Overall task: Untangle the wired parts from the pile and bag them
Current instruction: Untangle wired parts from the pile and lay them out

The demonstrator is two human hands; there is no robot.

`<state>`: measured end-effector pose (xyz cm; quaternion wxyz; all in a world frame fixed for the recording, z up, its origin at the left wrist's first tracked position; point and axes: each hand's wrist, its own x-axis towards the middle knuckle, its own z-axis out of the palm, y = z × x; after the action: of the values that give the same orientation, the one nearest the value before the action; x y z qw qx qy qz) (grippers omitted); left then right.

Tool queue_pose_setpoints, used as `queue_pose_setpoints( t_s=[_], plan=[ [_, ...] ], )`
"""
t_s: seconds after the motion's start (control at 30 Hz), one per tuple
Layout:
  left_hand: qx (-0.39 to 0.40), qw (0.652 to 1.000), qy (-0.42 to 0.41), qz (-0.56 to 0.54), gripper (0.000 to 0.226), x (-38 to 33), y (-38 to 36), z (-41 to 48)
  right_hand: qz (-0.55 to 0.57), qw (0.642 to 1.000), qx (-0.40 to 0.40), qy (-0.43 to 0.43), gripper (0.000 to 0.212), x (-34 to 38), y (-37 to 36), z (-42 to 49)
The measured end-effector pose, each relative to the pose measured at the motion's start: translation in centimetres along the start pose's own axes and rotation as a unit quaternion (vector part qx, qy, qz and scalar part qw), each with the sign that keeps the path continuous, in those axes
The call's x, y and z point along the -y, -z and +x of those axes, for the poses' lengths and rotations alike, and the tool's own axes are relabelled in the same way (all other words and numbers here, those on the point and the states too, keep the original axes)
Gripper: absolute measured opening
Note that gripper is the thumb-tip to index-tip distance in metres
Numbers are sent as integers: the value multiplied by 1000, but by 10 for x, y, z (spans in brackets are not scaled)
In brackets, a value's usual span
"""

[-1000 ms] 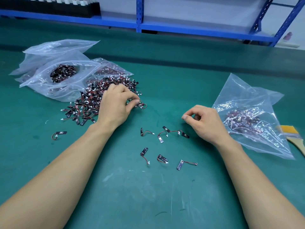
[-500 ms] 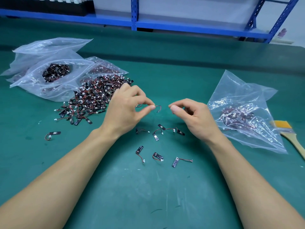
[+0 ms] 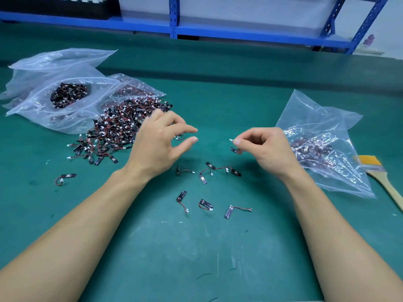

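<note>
White marks on the loose parts (image 3: 205, 204) are too small to read. Over the green counter (image 3: 218, 94), the right hand (image 3: 267, 149) pinches one wired part (image 3: 233, 149) at its fingertips. The left hand (image 3: 159, 144), fingers spread and holding nothing, hovers beside the pile (image 3: 122, 127). A clear bag (image 3: 322, 127) lies just right.

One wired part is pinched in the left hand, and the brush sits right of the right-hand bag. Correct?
Not quite. The head view shows the right hand pinching the wired part; the left hand has thumb and forefinger apart. The brush does sit right of the right-hand bag.
</note>
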<state>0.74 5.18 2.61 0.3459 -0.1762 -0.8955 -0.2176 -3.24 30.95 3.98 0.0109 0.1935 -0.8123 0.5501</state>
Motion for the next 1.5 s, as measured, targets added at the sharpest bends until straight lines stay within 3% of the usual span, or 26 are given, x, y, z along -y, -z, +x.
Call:
queue_pose_setpoints(
  t_s=[0.27, 0.43, 0.67, 0.8, 1.03, 1.5],
  plan=[
    [16, 987, 151, 52, 14, 44, 13, -8, -145, 982, 87, -84, 24, -12, 17, 0],
    [30, 978, 194, 71, 17, 47, 15, -9, -194, 972, 40, -124, 33, -20, 21, 4],
    [106, 968, 205, 95, 26, 45, 9, -11, -224, 964, -37, -136, 40, -27, 21, 5],
    [125, 964, 204, 115, 18, 44, 6, -9, -223, 965, -45, -128, 44, -28, 20, 6],
    [109, 964, 221, 96, 3, 45, 9, -10, -233, 965, -54, -106, 43, -28, 19, 6],
    [90, 965, 236, 71, 9, 46, 12, -10, -236, 964, -66, -100, 39, -30, 18, 8]
  ],
)
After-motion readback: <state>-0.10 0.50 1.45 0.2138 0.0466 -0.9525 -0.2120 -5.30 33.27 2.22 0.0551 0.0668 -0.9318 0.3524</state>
